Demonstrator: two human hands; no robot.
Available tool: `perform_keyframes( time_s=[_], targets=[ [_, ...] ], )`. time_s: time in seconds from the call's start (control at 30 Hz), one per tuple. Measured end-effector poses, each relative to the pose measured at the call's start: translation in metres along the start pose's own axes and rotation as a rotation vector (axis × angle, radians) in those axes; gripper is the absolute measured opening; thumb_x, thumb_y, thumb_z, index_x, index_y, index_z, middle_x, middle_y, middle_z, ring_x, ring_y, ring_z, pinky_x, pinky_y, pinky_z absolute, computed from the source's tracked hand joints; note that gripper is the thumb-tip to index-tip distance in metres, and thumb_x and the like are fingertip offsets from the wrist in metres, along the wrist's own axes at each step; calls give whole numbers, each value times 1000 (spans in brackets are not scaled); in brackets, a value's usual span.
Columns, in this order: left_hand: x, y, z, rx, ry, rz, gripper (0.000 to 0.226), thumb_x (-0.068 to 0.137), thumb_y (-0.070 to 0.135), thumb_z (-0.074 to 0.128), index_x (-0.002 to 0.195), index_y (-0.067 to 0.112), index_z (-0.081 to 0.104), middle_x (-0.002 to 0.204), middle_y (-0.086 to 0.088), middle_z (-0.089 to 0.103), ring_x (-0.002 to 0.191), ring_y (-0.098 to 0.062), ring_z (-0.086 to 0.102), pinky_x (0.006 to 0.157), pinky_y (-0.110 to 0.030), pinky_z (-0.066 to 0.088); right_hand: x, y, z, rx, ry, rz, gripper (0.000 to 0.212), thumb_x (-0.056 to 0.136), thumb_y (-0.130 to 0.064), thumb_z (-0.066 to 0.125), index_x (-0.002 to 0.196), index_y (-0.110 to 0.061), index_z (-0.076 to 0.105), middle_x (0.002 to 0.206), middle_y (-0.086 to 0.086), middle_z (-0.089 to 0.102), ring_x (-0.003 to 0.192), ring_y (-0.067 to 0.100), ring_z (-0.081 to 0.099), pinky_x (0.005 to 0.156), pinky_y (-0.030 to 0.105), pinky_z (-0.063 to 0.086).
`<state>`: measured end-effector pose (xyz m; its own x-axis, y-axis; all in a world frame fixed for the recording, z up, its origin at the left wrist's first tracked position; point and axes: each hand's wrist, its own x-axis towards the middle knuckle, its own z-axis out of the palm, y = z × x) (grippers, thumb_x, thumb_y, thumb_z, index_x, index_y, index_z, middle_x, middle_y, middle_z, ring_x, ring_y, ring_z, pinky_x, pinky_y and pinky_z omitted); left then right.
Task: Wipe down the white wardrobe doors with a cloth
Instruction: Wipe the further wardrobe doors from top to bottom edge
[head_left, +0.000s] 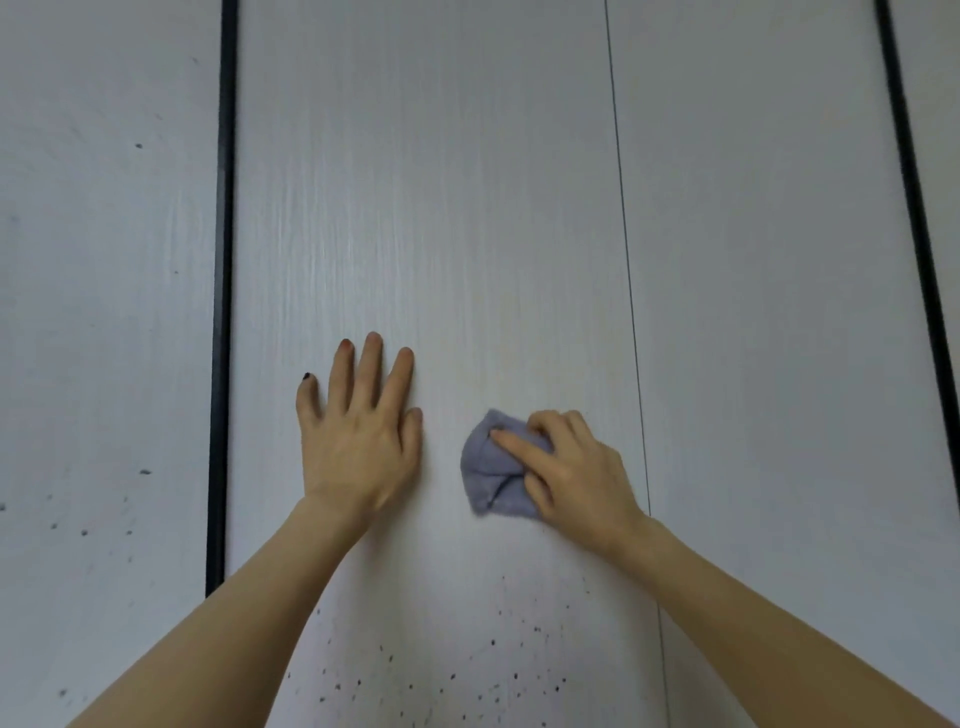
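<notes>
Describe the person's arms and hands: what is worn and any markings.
Both forearms are bare, no sleeves in view. No rings, watch or gloves show. The left hand has a dark-painted little-finger nail and reddish nails on its other fingers. The right hand shows no markings.

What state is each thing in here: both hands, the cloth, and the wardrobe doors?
Left hand: flat on the middle door, fingers straight and spread, holding nothing.
Right hand: fingers curled round the cloth, pressing it to the door.
Cloth: grey-blue, bunched up, against the middle door.
Middle door: closed; dark specks low down, below the hands.
Left door: closed, scattered dark specks.
Right door: closed; no marks visible.
</notes>
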<state>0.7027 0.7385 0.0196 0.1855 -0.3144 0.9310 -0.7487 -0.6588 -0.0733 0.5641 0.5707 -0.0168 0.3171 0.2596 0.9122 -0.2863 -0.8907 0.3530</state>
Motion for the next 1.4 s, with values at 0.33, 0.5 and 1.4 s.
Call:
perform_keyframes(
  time_s=[0.33, 0.5, 1.4],
  targets=[
    [2, -8, -8, 80, -46, 59, 58, 85, 41, 24, 136, 19, 41, 143, -9, 38, 133, -31, 31, 95, -58, 31, 51, 30, -11, 86, 240, 839, 52, 91, -9, 45, 142, -19, 39, 125, 15, 43, 110, 31, 43, 75, 39, 46],
    [9, -17, -15, 47, 12, 128, 53, 83, 35, 33, 126, 14, 56, 132, -16, 53, 120, -39, 50, 84, -59, 42, 73, -48, 21, -54, 153, 367, 57, 79, -40, 40, 123, -9, 60, 104, 12, 61, 85, 24, 50, 70, 33, 39],
    [-74, -131, -10, -65, -19, -177, 71, 87, 50, 7, 148, 17, 22, 156, -1, 11, 144, -16, 4, 113, -51, 9, 99, -172, 78, 84, 36, -178, 59, 73, -11, 73, 129, -3, 54, 140, 13, 48, 131, 31, 43, 112, 47, 22]
  ],
)
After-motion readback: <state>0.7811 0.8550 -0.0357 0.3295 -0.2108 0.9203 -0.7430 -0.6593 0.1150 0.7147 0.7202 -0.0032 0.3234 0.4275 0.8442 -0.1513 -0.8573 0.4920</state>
